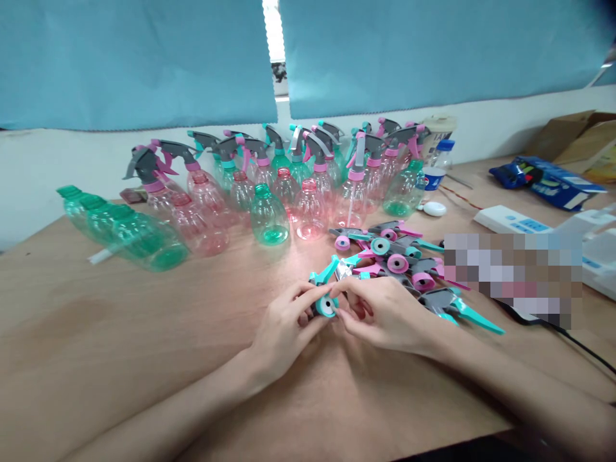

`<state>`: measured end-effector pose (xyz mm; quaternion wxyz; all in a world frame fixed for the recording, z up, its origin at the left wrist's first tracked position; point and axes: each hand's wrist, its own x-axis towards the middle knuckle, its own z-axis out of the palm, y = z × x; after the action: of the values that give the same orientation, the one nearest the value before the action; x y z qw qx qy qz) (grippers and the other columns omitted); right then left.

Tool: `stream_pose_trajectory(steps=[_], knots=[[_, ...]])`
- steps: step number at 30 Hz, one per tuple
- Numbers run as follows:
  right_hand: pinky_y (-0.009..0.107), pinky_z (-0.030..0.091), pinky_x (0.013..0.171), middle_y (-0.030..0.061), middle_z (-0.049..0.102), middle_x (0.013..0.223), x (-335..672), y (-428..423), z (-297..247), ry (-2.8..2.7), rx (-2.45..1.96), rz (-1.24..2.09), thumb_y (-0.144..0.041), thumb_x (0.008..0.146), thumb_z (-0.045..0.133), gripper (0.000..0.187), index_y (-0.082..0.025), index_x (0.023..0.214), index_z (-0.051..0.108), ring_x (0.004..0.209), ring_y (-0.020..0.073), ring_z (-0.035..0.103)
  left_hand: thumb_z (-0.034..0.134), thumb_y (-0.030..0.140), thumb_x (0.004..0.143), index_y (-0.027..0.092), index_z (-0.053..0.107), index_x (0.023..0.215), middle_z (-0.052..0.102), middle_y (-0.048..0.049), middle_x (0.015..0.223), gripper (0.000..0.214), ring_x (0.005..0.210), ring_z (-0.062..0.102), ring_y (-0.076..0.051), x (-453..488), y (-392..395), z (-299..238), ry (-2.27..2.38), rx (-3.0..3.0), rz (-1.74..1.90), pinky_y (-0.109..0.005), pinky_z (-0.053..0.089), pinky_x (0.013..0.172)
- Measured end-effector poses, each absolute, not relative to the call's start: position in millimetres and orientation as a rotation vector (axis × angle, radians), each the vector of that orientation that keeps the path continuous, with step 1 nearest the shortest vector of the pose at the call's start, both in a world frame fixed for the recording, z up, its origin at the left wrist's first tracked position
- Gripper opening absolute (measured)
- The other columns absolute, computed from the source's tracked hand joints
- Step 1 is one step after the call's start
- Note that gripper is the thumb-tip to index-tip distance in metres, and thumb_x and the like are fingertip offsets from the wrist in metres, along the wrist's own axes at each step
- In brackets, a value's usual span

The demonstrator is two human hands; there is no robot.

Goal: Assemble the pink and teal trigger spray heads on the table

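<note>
The left hand (283, 321) is curled round 1 gray and teal spray head (328, 306), just right of the middle of the frame; its fingers are bent and closed on it, with the thumb low and the pointing finger on top, likely so it can't wobble. The ring of the spray head faces up to the eyes, maybe so the white round part with the dark hole is easy to see; the right hand (385, 311) is half closed, with its thumb and pointing finger at the ring's right edge; I cannot tell if they pinch something small or just touch.

A pile of spray heads (398, 263) lies right of the middle, pink and teal all mixed; it sits just past the right hand, which seems handy for picking. Bottles with spray heads on (356, 192) stand across the back, perhaps to leave room in front; 1 green bottle with no top (269, 218) stands in the front row near the middle. At the left, green bottles (149, 237) look tilted; all of it is on the wooden table (120, 359).
</note>
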<state>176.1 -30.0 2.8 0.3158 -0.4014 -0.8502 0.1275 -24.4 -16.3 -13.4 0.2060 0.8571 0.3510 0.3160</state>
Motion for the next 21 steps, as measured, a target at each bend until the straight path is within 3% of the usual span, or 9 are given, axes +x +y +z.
stream_pose_trajectory(steps=[13,21], knots=[[0.02,0.028,0.047,-0.0073,0.052,0.053,171.7,-29.6,1.9,-2.228,-1.112,0.241,-0.019,0.08,0.055,0.005,-0.019,0.085,0.056,0.046,0.0078,0.045,0.056,0.013,0.087,0.023,0.057,0.118,0.056,-0.0027,0.097,0.033,0.067,0.053,-0.01,-24.2,-14.9,-14.6,0.965,2.409,0.867,-0.024,0.051,0.063],[0.022,0.027,0.047,-0.0059,0.056,0.054,170.7,-28.2,1.4,-2.235,-1.131,0.187,-0.021,0.081,0.055,0.01,-0.019,0.089,0.061,0.046,0.0086,0.047,0.057,0.011,0.085,0.024,0.058,0.117,0.057,-0.0027,0.097,0.034,0.066,0.052,-0.01,-23.6,-14.3,-13.6,0.985,2.379,0.842,-0.024,0.05,0.062]])
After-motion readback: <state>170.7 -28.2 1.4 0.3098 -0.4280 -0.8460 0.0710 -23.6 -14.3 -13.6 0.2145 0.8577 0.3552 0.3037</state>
